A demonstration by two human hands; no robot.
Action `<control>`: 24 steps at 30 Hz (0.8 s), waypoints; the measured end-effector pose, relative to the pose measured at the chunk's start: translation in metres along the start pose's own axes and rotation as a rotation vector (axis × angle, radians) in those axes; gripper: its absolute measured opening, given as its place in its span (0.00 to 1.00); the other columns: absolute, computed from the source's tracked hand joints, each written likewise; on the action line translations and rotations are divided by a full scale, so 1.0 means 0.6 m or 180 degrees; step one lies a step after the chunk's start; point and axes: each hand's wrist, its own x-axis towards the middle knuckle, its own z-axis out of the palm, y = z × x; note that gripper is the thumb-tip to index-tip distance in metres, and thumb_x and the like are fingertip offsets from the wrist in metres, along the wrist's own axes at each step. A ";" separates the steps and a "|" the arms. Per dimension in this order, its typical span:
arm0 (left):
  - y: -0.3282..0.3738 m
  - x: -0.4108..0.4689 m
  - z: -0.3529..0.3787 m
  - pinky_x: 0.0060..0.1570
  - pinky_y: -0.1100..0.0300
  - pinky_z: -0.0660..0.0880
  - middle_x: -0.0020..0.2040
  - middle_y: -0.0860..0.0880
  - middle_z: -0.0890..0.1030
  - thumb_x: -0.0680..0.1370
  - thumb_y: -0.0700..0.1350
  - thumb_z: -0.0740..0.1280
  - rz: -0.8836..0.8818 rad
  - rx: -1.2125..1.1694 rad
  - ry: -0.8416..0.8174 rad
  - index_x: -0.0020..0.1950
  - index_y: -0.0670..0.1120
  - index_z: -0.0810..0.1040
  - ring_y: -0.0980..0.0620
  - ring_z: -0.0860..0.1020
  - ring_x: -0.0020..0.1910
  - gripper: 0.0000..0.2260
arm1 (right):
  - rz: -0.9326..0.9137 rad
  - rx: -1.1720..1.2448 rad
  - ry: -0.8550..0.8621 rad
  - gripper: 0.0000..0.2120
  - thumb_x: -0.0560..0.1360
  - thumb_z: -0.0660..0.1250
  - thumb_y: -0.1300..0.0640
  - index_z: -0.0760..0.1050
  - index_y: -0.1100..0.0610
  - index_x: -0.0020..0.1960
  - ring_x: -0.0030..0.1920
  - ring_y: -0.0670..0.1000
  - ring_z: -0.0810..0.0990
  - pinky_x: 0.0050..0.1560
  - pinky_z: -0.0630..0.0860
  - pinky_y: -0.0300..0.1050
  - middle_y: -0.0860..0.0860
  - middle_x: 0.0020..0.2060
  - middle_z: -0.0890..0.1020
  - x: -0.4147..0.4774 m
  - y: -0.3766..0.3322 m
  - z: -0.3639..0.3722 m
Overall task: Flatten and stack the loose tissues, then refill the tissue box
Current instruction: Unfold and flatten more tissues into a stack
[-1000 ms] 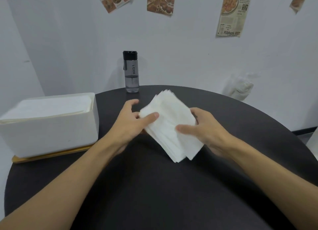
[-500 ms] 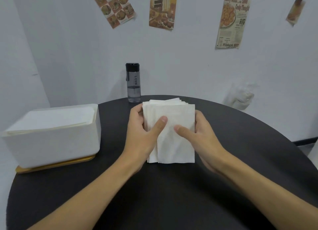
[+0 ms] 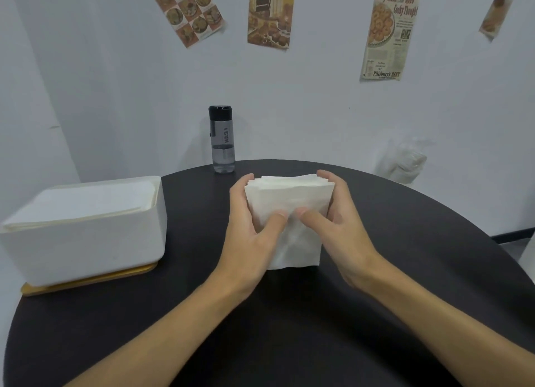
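Note:
A thick stack of white tissues (image 3: 292, 201) stands on its lower edge on the round black table (image 3: 289, 328), at the middle. My left hand (image 3: 249, 239) grips its left side, thumb across the front face. My right hand (image 3: 338, 230) grips the right side, thumb also on the front, the two thumbs nearly meeting. The white tissue box (image 3: 86, 242) sits at the left on a wooden base (image 3: 86, 281). It has no lid on and white tissues (image 3: 84, 201) fill it to the rim.
A clear water bottle (image 3: 221, 139) with a black cap stands at the table's far edge, behind the stack. A crumpled clear plastic bag (image 3: 405, 161) lies against the wall at the far right. Posters hang on the white wall.
Both hands have turned the stack from slanted on the table to square and upright, and slid closer together on its sides, thumbs meeting on the front.

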 end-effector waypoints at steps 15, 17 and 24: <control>-0.013 0.010 -0.001 0.54 0.67 0.77 0.70 0.53 0.71 0.78 0.36 0.70 0.0025 0.0352 -0.0095 0.79 0.56 0.55 0.62 0.75 0.64 0.37 | -0.0903 -0.1110 0.0031 0.24 0.80 0.63 0.63 0.70 0.39 0.69 0.65 0.40 0.71 0.58 0.75 0.35 0.44 0.64 0.69 0.007 -0.008 -0.012; -0.012 0.010 0.000 0.53 0.69 0.76 0.69 0.53 0.71 0.78 0.36 0.69 0.0010 0.0348 -0.0097 0.79 0.55 0.54 0.64 0.75 0.63 0.37 | -0.0903 -0.1243 0.0062 0.20 0.81 0.64 0.61 0.71 0.42 0.68 0.65 0.39 0.69 0.60 0.74 0.35 0.42 0.64 0.68 0.010 -0.004 -0.016; -0.010 0.005 0.007 0.49 0.75 0.74 0.62 0.59 0.72 0.78 0.32 0.68 0.0057 0.0455 -0.0179 0.75 0.50 0.60 0.72 0.74 0.57 0.30 | -0.0854 -0.1296 0.0124 0.18 0.81 0.63 0.61 0.72 0.45 0.67 0.65 0.38 0.70 0.61 0.75 0.38 0.42 0.64 0.69 0.012 -0.004 -0.022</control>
